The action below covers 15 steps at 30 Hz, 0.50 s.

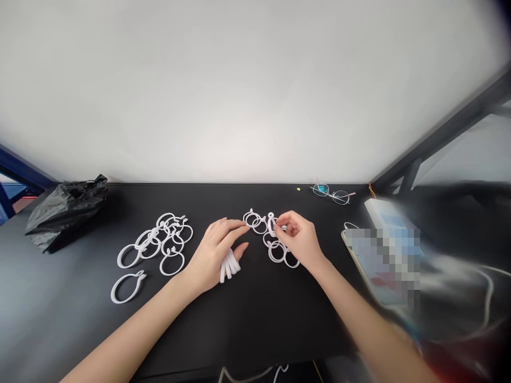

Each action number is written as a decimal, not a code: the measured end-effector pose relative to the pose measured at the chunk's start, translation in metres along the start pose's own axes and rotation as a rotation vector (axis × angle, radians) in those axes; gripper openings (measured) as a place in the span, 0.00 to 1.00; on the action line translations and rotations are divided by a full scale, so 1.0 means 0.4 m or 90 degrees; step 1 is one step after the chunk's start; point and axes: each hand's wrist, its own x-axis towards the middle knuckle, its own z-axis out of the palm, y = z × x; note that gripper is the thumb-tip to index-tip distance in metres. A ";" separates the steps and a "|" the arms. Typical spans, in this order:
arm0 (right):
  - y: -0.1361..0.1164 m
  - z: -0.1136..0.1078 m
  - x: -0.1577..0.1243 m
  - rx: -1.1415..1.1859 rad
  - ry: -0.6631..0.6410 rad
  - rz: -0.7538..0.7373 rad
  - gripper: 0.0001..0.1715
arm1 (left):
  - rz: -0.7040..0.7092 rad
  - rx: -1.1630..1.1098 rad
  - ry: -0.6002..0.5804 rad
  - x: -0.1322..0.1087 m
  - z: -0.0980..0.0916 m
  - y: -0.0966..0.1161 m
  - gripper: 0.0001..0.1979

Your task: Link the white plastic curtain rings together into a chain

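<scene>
My left hand (215,252) is curled around a bunch of white curtain rings (229,267), whose bands show below the fingers. Its index finger and thumb stand apart above them. My right hand (297,234) pinches one white curtain ring (271,224) by its side, with the small eyelet on top. Under and beside the right hand lies a loose group of white rings (276,252) on the black table. Two overlapping rings (255,221) lie between the hands. A larger pile of white rings (162,236) is spread left of my left hand, with a single ring (115,294) nearest me.
A crumpled black plastic bag (67,210) sits at the table's left back. Eyeglasses (340,197) lie near the wall at back right. A blurred white box (373,210) and a tablet-like object (355,266) are at the right, with white cables (489,298) beyond.
</scene>
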 end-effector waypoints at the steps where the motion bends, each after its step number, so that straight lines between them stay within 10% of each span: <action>1: -0.010 0.004 -0.008 0.073 -0.026 0.008 0.06 | 0.021 0.022 0.002 -0.001 0.000 0.002 0.17; 9: -0.073 0.055 -0.072 0.209 -0.273 0.050 0.04 | 0.112 0.008 -0.073 -0.020 0.003 0.014 0.15; 15: -0.076 0.046 -0.070 0.324 -0.267 0.096 0.08 | -0.311 -0.341 0.022 0.009 -0.007 0.032 0.18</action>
